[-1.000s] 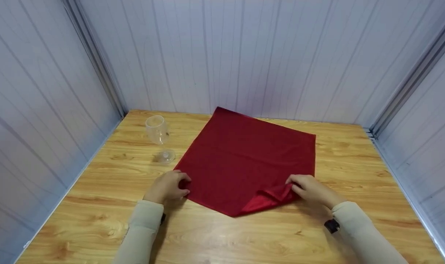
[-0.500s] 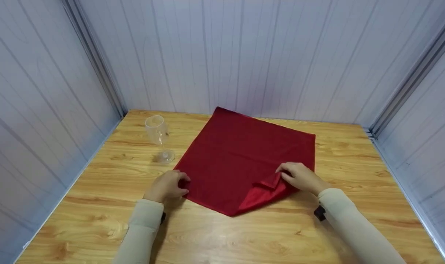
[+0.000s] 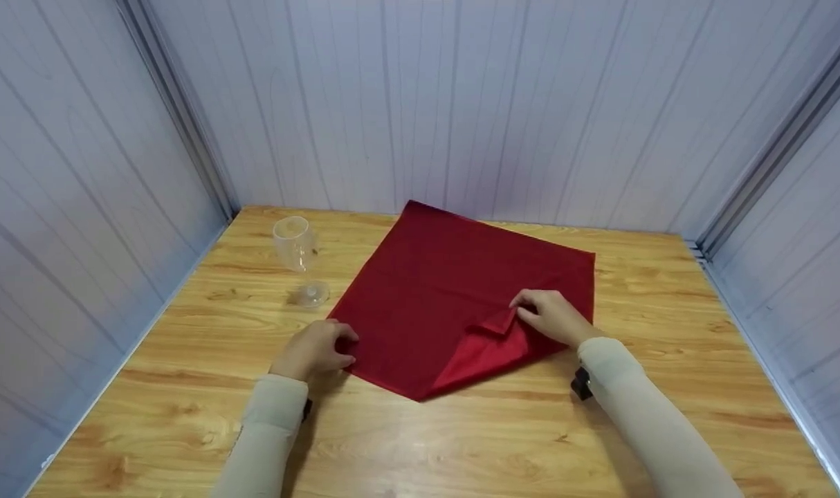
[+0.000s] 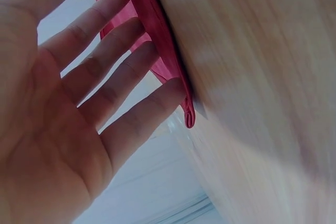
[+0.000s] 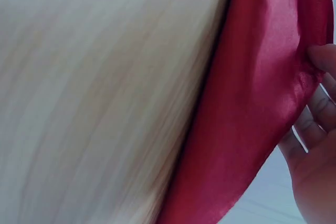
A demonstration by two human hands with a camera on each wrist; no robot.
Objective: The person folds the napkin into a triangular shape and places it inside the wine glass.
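Note:
A dark red cloth (image 3: 434, 277) lies spread at an angle over the wooden table in the head view. Its near right corner is lifted and turned back, so a brighter, shiny underside (image 3: 486, 354) shows. My right hand (image 3: 550, 319) pinches that corner between thumb and fingers, and the right wrist view has the raised satin flap (image 5: 247, 87) hanging from them. At the cloth's left corner rests my left hand (image 3: 315, 351). In the left wrist view its fingers (image 4: 142, 114) are spread and fairly straight, with the tips on the cloth's edge.
A clear stemmed glass (image 3: 295, 245) stands upright on the table (image 3: 392, 449), just left of the cloth and beyond my left hand. Pale panelled walls (image 3: 503, 104) close in the back and both sides.
My right hand has moved leftward and away from me, drawing the cloth's corner further over and exposing more underside. The near edge has shifted slightly left. My left hand has stayed in place.

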